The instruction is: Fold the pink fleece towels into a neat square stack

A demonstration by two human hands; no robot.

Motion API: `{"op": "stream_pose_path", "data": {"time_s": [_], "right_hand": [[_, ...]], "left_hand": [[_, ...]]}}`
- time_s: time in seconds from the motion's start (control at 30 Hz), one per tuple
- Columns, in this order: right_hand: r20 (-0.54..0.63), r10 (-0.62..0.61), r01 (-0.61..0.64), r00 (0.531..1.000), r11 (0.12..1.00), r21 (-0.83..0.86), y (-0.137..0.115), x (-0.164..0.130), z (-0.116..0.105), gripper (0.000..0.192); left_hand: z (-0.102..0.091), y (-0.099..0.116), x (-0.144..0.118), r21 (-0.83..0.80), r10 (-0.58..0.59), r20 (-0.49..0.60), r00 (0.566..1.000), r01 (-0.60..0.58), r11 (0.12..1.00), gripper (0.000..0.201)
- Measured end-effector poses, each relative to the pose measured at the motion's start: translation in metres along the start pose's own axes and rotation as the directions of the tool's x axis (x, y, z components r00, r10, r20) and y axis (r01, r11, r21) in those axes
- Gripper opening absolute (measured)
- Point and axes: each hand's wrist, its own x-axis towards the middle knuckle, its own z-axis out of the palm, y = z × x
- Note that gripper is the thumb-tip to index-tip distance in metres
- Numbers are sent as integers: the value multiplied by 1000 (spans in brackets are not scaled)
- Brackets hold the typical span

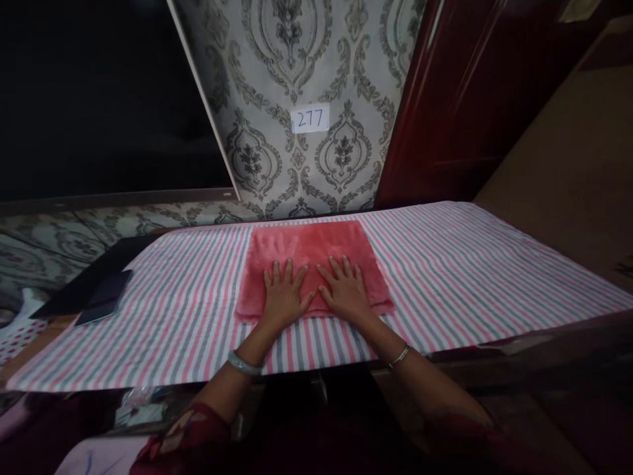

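Hands lay flat in front of us, both ours, pressed palm-down on a pink towel (313,264) spread in the middle of the striped cloth (469,277) that covered the table. Our left hand (284,295) rested on the towel's near left part, fingers spread and pointing away from us, holding nothing. Our right hand (346,292) rested just beside it on the near right part, fingers likewise splayed and open, gripping nothing; the two thumbs came close together near the towel's front edge, though we could not tell whether they touched. The towel seemed folded into a rough rectangle, its near edge showing a doubled layer. A pale green bangle (243,364) circled our left wrist and a thin bracelet (399,357) our right. At the far left of the table sat a dark flat object (101,297). On the patterned wall behind hung a white label (310,119) reading 277.
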Motion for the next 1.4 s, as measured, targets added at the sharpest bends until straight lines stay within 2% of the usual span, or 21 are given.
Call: {"op": "stream_pose_path", "data": {"time_s": [0.1, 0.2, 0.27, 0.33, 0.4, 0.47, 0.53, 0.63, 0.7, 0.77, 0.83, 0.9, 0.97, 1.0, 1.03, 1.1, 1.17, 1.23, 1.27, 1.33, 1.4], "right_hand": [[3, -4, 4, 1000, 1000, 7, -4, 2, -4, 55], [25, -7, 7, 1000, 1000, 20, 0, 2, -15, 57], [0, 42, -42, 999, 999, 2, 11, -2, -23, 59], [-56, 155, -156, 986, 987, -22, 28, -11, -26, 60], [-82, 272, -273, 959, 962, -9, 47, -23, -23, 59], [-69, 327, -324, 943, 945, 43, 61, -34, -13, 58], [-78, 314, -306, 946, 947, 99, 68, -40, -2, 57], [-154, 282, -255, 947, 952, 172, 73, -42, 10, 57], [-171, 270, -222, 948, 941, 257, 75, -40, 12, 59], [-152, 255, -182, 955, 908, 376, 80, -40, 12, 63], [-132, 234, -144, 963, 865, 480, 86, -45, 11, 66], [-119, 201, -110, 972, 843, 527, 91, -54, 9, 69], [-131, 155, -68, 979, 858, 508, 96, -66, 7, 73], [-145, 128, -44, 981, 879, 476, 98, -72, 5, 76], [-163, 93, -14, 982, 904, 428, 99, -77, 3, 78], [-192, -3, 63, 981, 949, 309, 100, -85, -1, 76], [-195, -103, 144, 975, 968, 207, 100, -88, -5, 70], [-187, -153, 182, 970, 972, 149, 100, -86, -7, 66], [-180, -154, 179, 972, 975, 133, 100, -84, -8, 63], [-152, -140, 157, 978, 982, 109, 99, -80, -9, 59], [-115, -128, 138, 985, 987, 79, 99, -77, -9, 58]], "left_hand": [[-7, 1, 2, -9, -12, 18, 1000, 12, 1000, 69], [-23, -3, 3, -26, -29, 83, 996, 31, 999, 68], [-33, -12, 0, -23, -46, 99, 994, 49, 999, 67], [-39, -27, -6, 3, -114, 66, 991, 114, 994, 64], [-37, -41, -14, 24, -214, 40, 976, 213, 977, 63], [-29, -52, -21, -1, -271, 46, 961, 272, 962, 65], [-19, -57, -26, -63, -281, 53, 958, 284, 957, 67], [-10, -63, -27, -196, -277, 38, 960, 279, 940, 67], [-9, -71, -26, -323, -314, 2, 949, 298, 898, 69], [-9, -84, -28, -470, -398, -23, 917, 342, 814, 71], [-11, -98, -33, -595, -486, 20, 873, 401, 696, 74], [-14, -109, -42, -675, -506, 111, 855, 439, 593, 77], [-18, -114, -52, -718, -480, 157, 863, 433, 545, 80], [-19, -115, -57, -726, -458, 136, 878, 403, 558, 81], [-21, -114, -62, -717, -428, 85, 900, 354, 601, 81], [-22, -112, -71, -618, -316, -69, 946, 208, 758, 82], [-23, -108, -78, -418, -110, -171, 979, 29, 908, 77], [-22, -106, -81, -231, 73, -158, 985, -109, 967, 63], [-22, -105, -80, -165, 128, -133, 983, -150, 975, 55], [-24, -105, -76, -76, 172, -78, 982, -178, 981, 51], [-27, -105, -71, -28, 174, -20, 984, -175, 984, 56]]}}
